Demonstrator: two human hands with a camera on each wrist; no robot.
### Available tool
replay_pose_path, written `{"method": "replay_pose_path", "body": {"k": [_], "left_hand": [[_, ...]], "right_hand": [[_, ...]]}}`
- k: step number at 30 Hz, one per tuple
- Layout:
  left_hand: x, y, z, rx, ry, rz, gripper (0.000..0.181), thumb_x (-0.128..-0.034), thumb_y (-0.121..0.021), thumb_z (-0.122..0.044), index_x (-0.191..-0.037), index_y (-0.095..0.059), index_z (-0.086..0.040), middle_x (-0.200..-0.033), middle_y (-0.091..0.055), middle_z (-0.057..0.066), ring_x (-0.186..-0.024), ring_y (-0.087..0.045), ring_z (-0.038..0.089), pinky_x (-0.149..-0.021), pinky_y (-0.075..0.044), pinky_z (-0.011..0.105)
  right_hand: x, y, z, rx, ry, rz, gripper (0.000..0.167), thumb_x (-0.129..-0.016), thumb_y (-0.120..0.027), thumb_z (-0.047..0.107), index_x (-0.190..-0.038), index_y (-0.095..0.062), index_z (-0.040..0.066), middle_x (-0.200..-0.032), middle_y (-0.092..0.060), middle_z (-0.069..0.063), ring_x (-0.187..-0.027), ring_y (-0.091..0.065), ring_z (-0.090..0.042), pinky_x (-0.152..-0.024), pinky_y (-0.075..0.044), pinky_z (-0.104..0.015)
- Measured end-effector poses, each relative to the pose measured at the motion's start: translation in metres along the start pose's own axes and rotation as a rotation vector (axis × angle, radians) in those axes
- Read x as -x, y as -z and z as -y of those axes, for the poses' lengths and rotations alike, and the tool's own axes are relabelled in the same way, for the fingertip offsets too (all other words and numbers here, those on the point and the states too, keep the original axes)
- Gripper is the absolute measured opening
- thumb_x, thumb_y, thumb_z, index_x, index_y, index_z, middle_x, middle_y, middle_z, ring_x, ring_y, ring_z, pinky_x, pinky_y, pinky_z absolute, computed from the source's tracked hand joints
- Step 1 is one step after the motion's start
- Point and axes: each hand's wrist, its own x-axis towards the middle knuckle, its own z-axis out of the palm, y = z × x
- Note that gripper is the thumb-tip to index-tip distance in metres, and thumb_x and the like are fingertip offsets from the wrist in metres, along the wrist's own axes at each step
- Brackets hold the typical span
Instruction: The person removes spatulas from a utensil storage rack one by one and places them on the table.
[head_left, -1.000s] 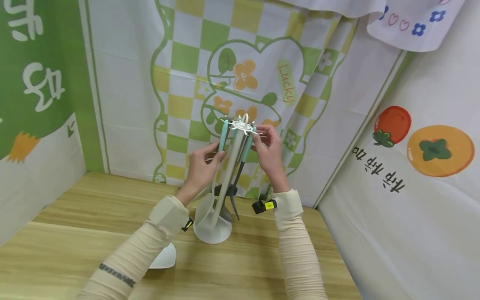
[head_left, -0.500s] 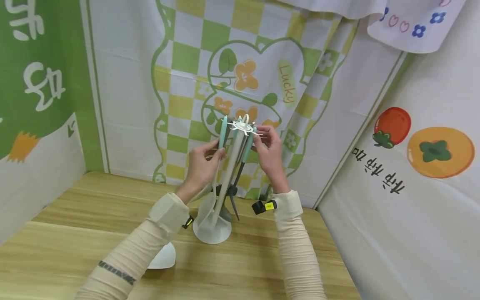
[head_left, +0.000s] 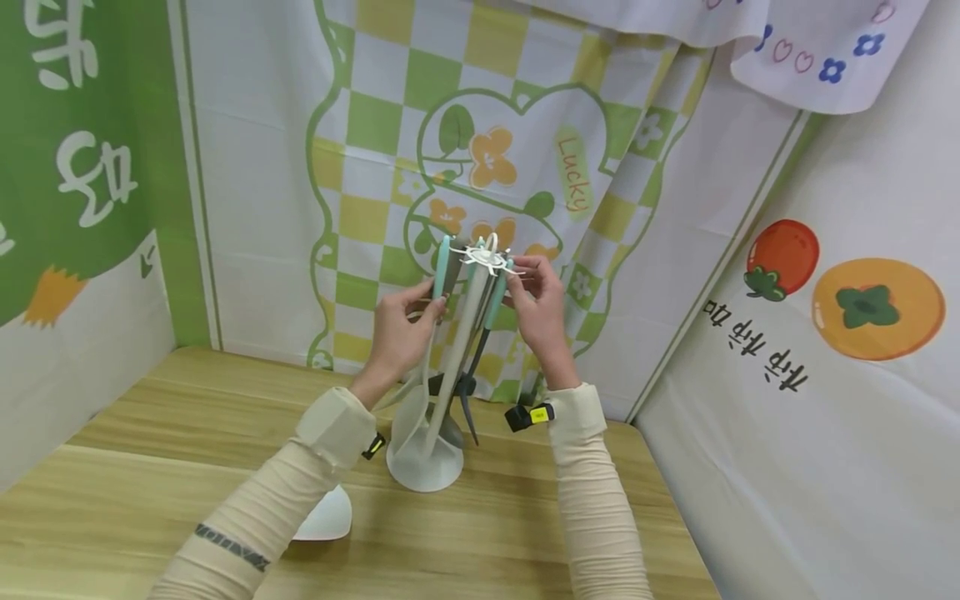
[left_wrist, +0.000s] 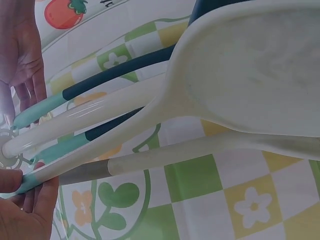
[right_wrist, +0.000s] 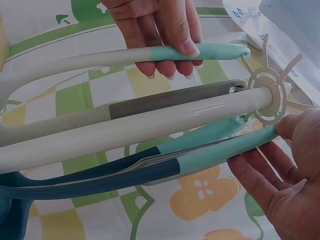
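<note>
A white utensil rack (head_left: 457, 358) with a hooked ring (head_left: 486, 255) on top stands on the wooden table, its pole leaning in the head view. My left hand (head_left: 401, 333) pinches the turquoise handle of a white broad-headed spoon (left_wrist: 250, 75) left of the pole. The handle's tip lies at one of the ring's hooks; whether it is hooked on, I cannot tell. On the other side, my right hand (head_left: 538, 304) holds the turquoise handle top of a dark blue utensil (right_wrist: 165, 167) between thumb and fingers. A grey-handled utensil (right_wrist: 170, 100) and another turquoise-handled one (right_wrist: 200, 135) hang around the pole.
A white rounded object (head_left: 327, 515) lies on the table (head_left: 465, 550), partly hidden by the left forearm. Directly behind the rack hangs a green and yellow checked cloth (head_left: 375, 158). A white printed wall (head_left: 810, 467) borders the table's right side.
The spoon's handle in my left hand has shifted slightly left, away from the pole, showing more of the grey handle behind it. My right hand stays in place; the head view has tilted a little.
</note>
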Motion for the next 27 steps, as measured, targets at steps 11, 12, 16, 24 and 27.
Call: {"method": "replay_pose_path", "body": {"k": [11,12,16,24,27], "left_hand": [[0.0,0.005,0.0,0.014,0.019,-0.001,0.039,-0.0994,-0.062,0.0,-0.138,-0.057,0.003,-0.119,-0.07,0.027,-0.1,-0.072,0.042,-0.087,-0.063,0.042],[0.0,0.005,0.0,0.012,0.019,-0.001,0.039,-0.0995,-0.062,0.0,-0.138,-0.057,0.003,-0.119,-0.07,0.027,-0.1,-0.071,0.043,-0.087,-0.063,0.043],[0.001,0.007,0.001,0.004,0.009,-0.004,0.039,-0.0996,-0.062,0.0,-0.138,-0.057,0.004,-0.118,-0.07,0.028,-0.099,-0.072,0.043,-0.086,-0.063,0.046],[0.003,0.011,0.003,0.0,-0.002,-0.008,0.038,-0.0991,-0.063,-0.001,-0.137,-0.059,0.002,-0.118,-0.071,0.025,-0.098,-0.073,0.038,-0.087,-0.063,0.038],[0.004,0.012,0.004,-0.009,-0.005,-0.007,0.039,-0.0994,-0.064,-0.003,-0.138,-0.059,0.001,-0.118,-0.071,0.025,-0.098,-0.073,0.038,-0.087,-0.063,0.037]], "right_hand": [[0.0,0.0,0.0,-0.001,-0.002,0.003,0.022,-0.102,-0.057,0.002,-0.122,-0.056,-0.008,-0.105,-0.061,-0.012,-0.088,-0.063,-0.019,-0.082,-0.063,-0.053],[0.0,0.0,0.0,-0.003,-0.003,0.005,0.022,-0.103,-0.057,0.002,-0.122,-0.056,-0.008,-0.105,-0.061,-0.012,-0.089,-0.063,-0.02,-0.083,-0.063,-0.055],[-0.001,0.0,-0.001,-0.008,-0.008,0.001,0.023,-0.103,-0.057,0.003,-0.123,-0.056,-0.009,-0.106,-0.061,-0.013,-0.091,-0.063,-0.024,-0.084,-0.062,-0.057],[0.0,0.0,-0.001,0.001,-0.004,0.0,0.022,-0.103,-0.058,0.003,-0.122,-0.056,-0.007,-0.105,-0.061,-0.009,-0.088,-0.063,-0.018,-0.077,-0.066,-0.039],[0.0,0.0,-0.001,0.002,0.001,0.0,0.021,-0.102,-0.058,0.002,-0.121,-0.056,-0.007,-0.106,-0.061,-0.01,-0.088,-0.063,-0.018,-0.076,-0.066,-0.038]]}}
